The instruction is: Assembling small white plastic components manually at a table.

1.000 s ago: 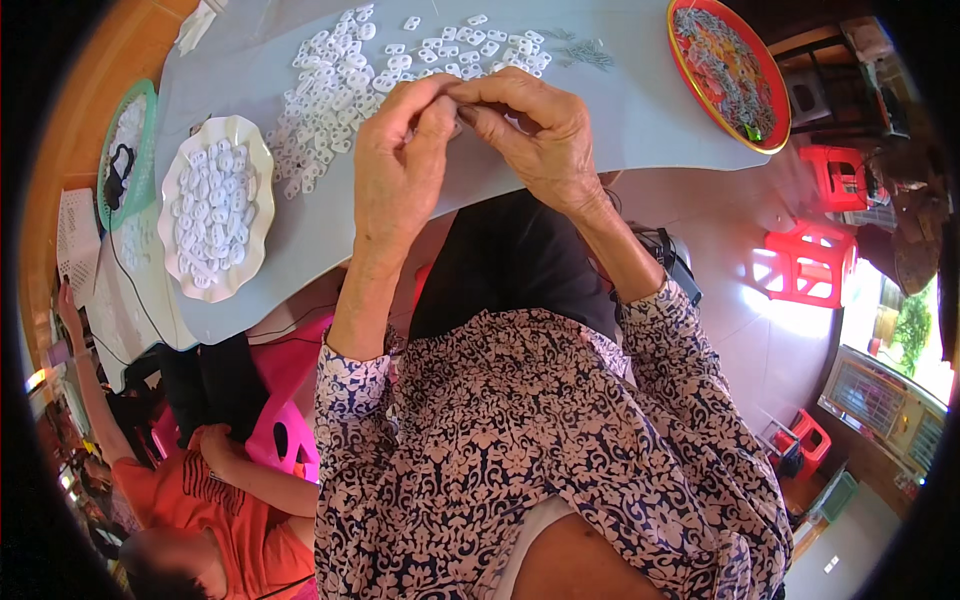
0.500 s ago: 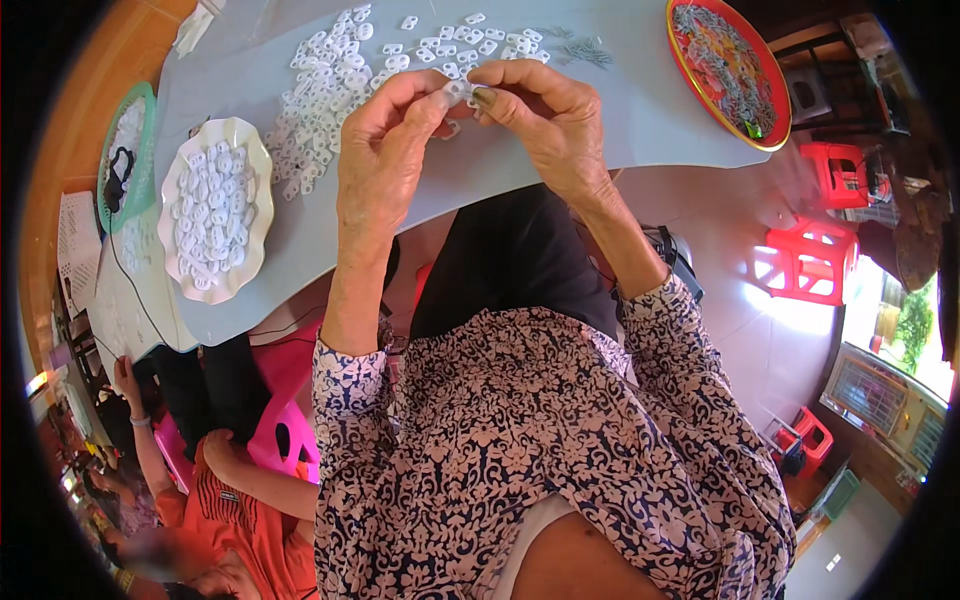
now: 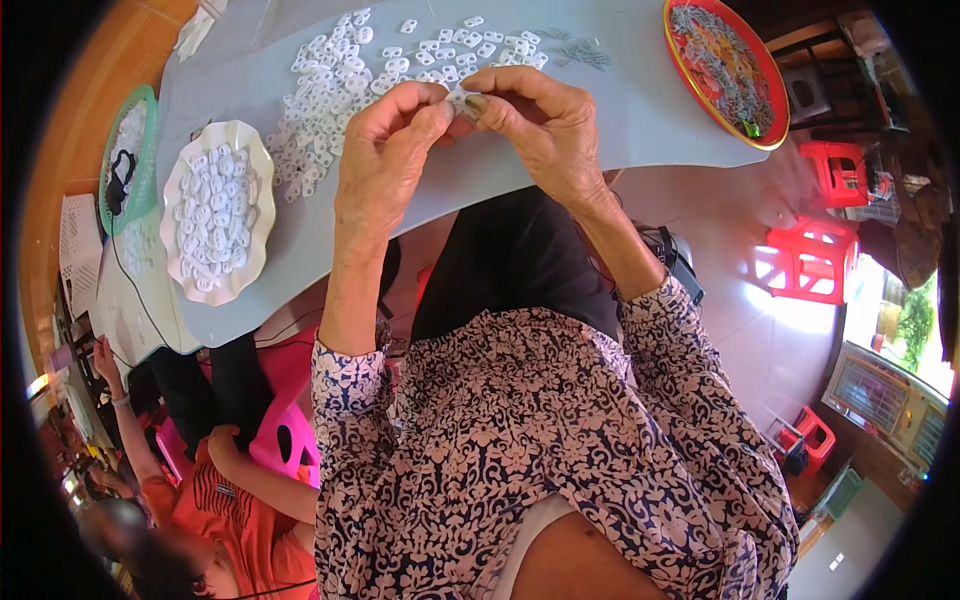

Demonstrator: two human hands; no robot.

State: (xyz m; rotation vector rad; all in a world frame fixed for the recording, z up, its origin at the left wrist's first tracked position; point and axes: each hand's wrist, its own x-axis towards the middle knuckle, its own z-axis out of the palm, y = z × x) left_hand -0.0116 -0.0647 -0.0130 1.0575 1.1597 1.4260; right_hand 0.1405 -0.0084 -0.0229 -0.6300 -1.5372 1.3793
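Observation:
Over the near part of the table, my left hand (image 3: 385, 150) and my right hand (image 3: 548, 130) meet, each closed in a pinch. Between their fingertips is a small white plastic piece (image 3: 459, 100), mostly covered by the fingers. Similar loose white pieces (image 3: 340, 75), many with two holes, are spread beyond and left of my hands. Thin grey metal pins (image 3: 585, 53) lie in a little heap past my right hand. To the left, a white wavy-edged dish (image 3: 262, 185) holds many rounded white plastic pieces.
A red tray (image 3: 683, 80) of grey metal pins stands at the table's right end. On the far left is a green basket (image 3: 150, 110) with a black cable. A person in an orange shirt (image 3: 235, 520) sits at the left by a pink chair (image 3: 290, 430). Red stools (image 3: 815, 260) stand right.
Both hands have shifted slightly toward me, still pinching the white piece. The person on the left has moved their head and raised arm.

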